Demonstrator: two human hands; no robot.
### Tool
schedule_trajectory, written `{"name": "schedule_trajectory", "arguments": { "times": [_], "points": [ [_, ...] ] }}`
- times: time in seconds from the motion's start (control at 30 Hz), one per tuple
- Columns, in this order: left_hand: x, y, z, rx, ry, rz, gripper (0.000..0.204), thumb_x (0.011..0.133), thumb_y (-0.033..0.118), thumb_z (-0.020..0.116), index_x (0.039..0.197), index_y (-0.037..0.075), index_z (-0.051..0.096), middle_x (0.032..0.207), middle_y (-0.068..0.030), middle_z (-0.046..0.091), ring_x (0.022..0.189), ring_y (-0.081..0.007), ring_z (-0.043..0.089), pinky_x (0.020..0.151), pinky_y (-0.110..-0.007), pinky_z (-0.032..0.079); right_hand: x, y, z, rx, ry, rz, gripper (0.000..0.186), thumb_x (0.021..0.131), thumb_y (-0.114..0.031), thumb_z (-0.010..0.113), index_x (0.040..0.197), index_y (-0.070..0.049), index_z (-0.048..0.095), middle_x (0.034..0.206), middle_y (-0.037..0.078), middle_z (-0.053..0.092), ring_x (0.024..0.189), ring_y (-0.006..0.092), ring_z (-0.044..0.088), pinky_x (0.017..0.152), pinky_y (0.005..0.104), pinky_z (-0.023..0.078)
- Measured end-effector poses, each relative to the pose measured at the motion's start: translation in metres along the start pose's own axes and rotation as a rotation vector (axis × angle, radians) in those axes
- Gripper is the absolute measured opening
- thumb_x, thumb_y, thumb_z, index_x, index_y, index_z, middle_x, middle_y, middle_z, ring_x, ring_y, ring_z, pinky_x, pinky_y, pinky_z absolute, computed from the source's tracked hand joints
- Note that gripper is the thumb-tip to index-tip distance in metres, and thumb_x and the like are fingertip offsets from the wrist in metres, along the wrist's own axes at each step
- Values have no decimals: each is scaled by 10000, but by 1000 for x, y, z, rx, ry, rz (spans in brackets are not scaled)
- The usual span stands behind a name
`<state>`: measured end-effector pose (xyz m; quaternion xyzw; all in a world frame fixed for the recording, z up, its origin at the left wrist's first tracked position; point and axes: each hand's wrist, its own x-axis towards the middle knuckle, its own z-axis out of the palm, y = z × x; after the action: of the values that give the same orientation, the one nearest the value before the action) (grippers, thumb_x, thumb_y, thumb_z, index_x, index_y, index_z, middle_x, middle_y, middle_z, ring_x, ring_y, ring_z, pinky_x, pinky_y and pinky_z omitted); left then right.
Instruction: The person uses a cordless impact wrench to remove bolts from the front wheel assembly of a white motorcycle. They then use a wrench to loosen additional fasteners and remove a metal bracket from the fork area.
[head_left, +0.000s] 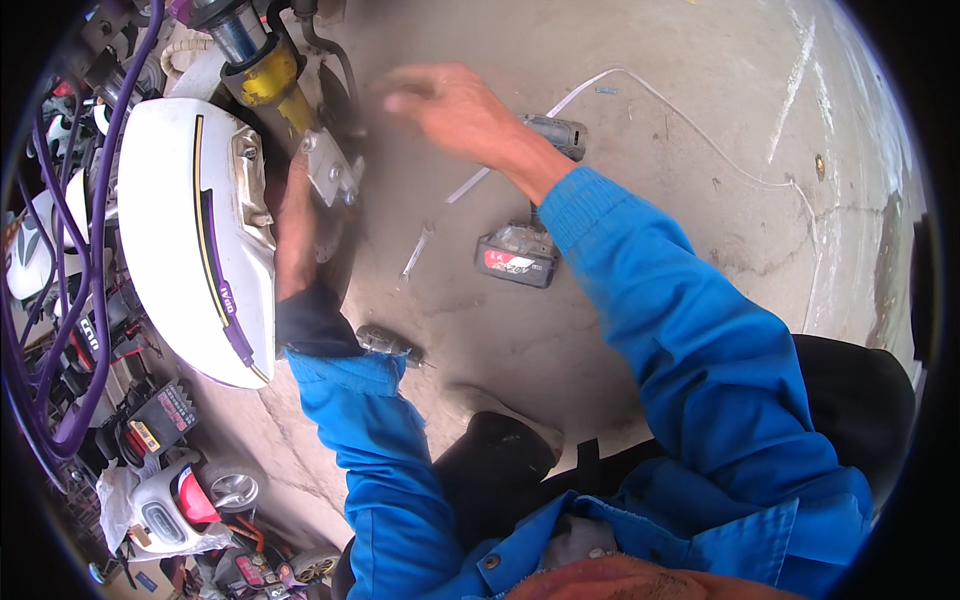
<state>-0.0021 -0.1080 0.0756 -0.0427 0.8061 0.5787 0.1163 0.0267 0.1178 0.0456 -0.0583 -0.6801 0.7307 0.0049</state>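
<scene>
My left hand [296, 225] reaches up between the white fender [190, 240] and the wheel, beside a metal bracket [328, 168] at the foot of a yellow fork leg [278, 85]. Its fingers are hidden behind these parts. Out over the floor, right of the wheel, is my right hand [445, 108], its fingers smeared by motion. Under my right wrist lies a cordless power tool [560, 135], its battery pack [515, 262] toward me. A wrench [416, 254] rests on the concrete nearby. Close to my left cuff is another small dark tool [388, 343].
A white strap [690, 118] runs across the floor on the right. Purple tubing [95, 290] crosses the left side. Beyond it stand several scooters, among them a white and red one [160, 520], and a dark battery box [160, 420]. My shoe [500, 408] is below the tools.
</scene>
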Motion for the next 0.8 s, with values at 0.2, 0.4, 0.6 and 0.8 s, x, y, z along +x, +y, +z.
{"name": "schedule_trajectory", "arguments": {
  "times": [0.2,0.4,0.6,0.8],
  "points": [
    [-5,15,15,-101,-54,-113,701,1015,526,610,1509,42,497,1423,-108,563,1251,-222,530,949,-362,493,45,-5,39,649,-189,202,364,1003,24,517,1355,87,586,1327,220,619,1159,334,651,1010,401,563],
    [-11,22,17,-33,-12,-94,691,1017,524,608,1490,28,517,1420,-104,561,1252,-208,520,987,-346,472,67,17,40,420,-319,-90,369,986,52,518,1345,112,573,1374,226,583,1235,339,606,1053,408,547],
    [-14,23,21,-32,11,3,570,1061,436,571,1423,-4,568,1354,-97,608,1189,-189,565,1026,-314,442,77,10,40,658,-312,187,276,948,9,560,1193,96,652,1246,183,631,1118,280,635,955,400,559],
    [-17,23,31,137,157,134,480,1092,357,520,1315,-56,620,1262,-124,665,1105,-204,602,1014,-331,445,79,17,40,446,-319,87,295,962,-128,553,1146,36,715,1104,135,702,950,196,652,822,343,532]
  ]
}}
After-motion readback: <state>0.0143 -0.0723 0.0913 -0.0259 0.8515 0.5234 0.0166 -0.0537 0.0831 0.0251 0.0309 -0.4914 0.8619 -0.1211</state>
